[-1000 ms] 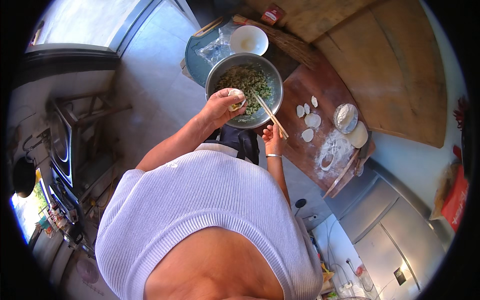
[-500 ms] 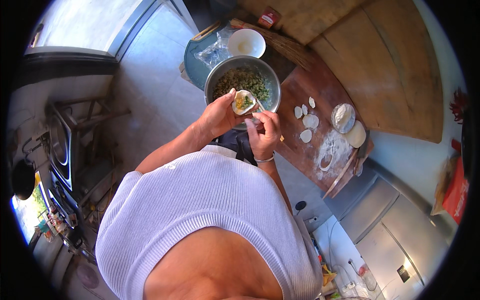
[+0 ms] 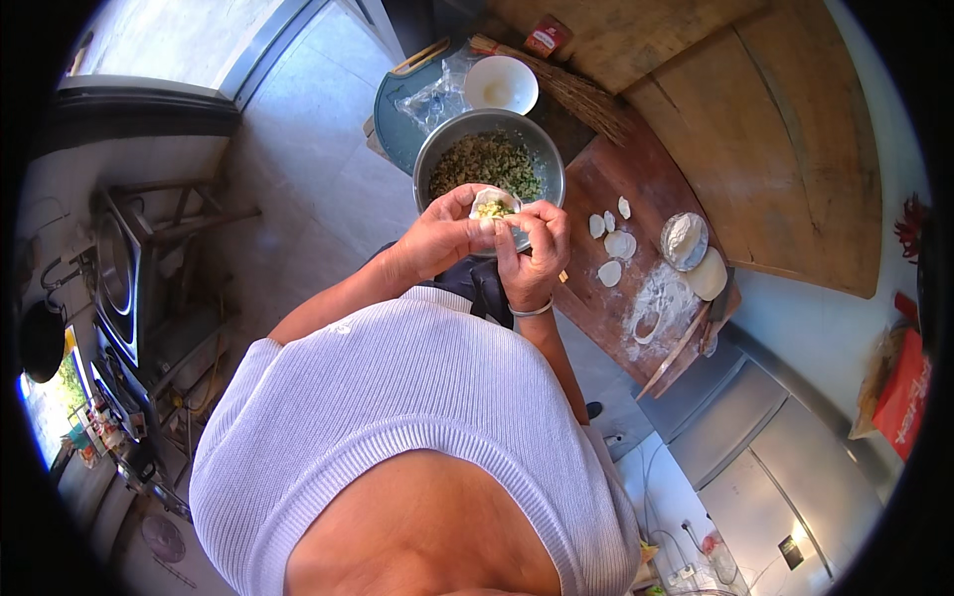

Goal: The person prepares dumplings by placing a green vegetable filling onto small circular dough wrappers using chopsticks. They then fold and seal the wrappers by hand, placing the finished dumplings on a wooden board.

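My left hand cups a dumpling wrapper topped with yellow and green filling, over the near rim of a steel bowl. The fingers of my right hand close on the wrapper's near right edge, and the two hands' thumbs almost meet there. The wrapper is bent upward around the filling, whose top still shows. Inside the bowl lies a chopped green and brown filling. Whether my right hand also holds a thin utensil cannot be seen.
On the wooden board at right lie several small dough rounds, scattered flour, a floury bowl, a dough lump and a rolling pin. Behind the steel bowl stand a white bowl and a plastic bag.
My right hand has moved up against the wrapper and now grips its edge. The wrapper, flat and open before, is folding upward. A pale thin stick by my right fingers no longer shows.
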Demonstrator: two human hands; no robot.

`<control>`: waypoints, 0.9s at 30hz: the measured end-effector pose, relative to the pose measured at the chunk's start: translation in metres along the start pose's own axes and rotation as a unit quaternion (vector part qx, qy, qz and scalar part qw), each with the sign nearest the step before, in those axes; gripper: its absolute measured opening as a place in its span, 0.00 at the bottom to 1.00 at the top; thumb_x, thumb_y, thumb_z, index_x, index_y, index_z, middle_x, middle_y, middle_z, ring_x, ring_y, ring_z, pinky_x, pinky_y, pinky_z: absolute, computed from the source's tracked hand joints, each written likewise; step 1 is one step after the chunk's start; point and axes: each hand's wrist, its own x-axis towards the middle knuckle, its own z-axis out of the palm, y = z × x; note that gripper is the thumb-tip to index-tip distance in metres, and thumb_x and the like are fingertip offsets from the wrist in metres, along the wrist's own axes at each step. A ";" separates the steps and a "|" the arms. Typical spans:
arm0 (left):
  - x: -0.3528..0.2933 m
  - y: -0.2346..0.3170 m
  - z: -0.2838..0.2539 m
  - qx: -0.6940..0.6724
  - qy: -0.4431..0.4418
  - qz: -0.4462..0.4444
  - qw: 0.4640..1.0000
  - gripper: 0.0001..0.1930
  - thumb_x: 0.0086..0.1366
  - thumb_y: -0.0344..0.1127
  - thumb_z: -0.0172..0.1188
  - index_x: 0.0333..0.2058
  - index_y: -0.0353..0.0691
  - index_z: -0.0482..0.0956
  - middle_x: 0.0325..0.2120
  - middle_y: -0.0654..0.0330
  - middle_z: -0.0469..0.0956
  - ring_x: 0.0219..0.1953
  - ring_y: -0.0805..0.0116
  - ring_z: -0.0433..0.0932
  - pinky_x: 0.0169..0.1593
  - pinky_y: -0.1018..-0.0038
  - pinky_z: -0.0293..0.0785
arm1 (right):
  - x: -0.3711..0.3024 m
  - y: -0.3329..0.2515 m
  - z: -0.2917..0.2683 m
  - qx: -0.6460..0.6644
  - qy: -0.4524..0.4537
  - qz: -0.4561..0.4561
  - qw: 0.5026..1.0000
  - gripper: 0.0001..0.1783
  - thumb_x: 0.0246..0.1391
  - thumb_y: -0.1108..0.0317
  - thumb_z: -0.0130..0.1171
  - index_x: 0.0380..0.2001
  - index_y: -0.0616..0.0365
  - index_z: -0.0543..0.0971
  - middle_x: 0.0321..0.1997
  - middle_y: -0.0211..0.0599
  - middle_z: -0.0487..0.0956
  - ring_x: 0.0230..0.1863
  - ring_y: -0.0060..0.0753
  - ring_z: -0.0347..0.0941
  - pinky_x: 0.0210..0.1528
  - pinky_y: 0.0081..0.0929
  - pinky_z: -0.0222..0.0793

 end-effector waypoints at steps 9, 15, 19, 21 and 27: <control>0.002 0.000 0.005 0.180 -0.027 0.058 0.982 0.20 0.57 0.23 0.62 0.48 0.37 0.68 0.48 0.57 0.73 0.52 0.68 0.72 0.57 0.69 0.69 | 0.007 -0.001 -0.005 0.134 -0.003 0.114 0.984 0.09 0.42 0.75 0.64 0.27 0.60 0.74 0.36 0.39 0.72 0.35 0.33 0.72 0.34 0.27 0.70; 0.006 -0.003 0.011 0.161 -0.031 0.075 0.984 0.17 0.59 0.20 0.59 0.46 0.38 0.68 0.44 0.58 0.75 0.49 0.70 0.73 0.55 0.70 0.70 | 0.017 -0.009 -0.015 0.116 -0.017 0.113 0.987 0.12 0.43 0.72 0.65 0.33 0.61 0.77 0.38 0.40 0.73 0.37 0.35 0.72 0.36 0.27 0.71; 0.006 0.000 0.018 0.135 -0.040 0.085 0.986 0.22 0.59 0.20 0.59 0.50 0.38 0.64 0.46 0.59 0.73 0.50 0.70 0.72 0.55 0.72 0.70 | 0.018 -0.008 -0.020 0.087 -0.052 0.076 0.992 0.16 0.43 0.70 0.65 0.38 0.61 0.78 0.39 0.39 0.74 0.40 0.37 0.71 0.40 0.30 0.70; 0.006 -0.001 0.014 0.136 -0.037 0.087 0.986 0.24 0.58 0.20 0.59 0.52 0.38 0.62 0.47 0.59 0.71 0.51 0.70 0.71 0.55 0.71 0.70 | 0.020 -0.008 -0.021 0.066 -0.070 0.040 0.995 0.14 0.43 0.70 0.65 0.36 0.60 0.78 0.38 0.37 0.74 0.40 0.38 0.71 0.41 0.30 0.69; 0.007 0.001 0.014 0.208 -0.041 0.107 0.971 0.26 0.57 0.20 0.61 0.53 0.36 0.63 0.48 0.59 0.69 0.52 0.70 0.71 0.55 0.71 0.70 | 0.021 -0.006 -0.021 0.061 -0.055 -0.009 0.997 0.07 0.45 0.73 0.64 0.30 0.60 0.77 0.34 0.36 0.73 0.37 0.37 0.70 0.39 0.31 0.69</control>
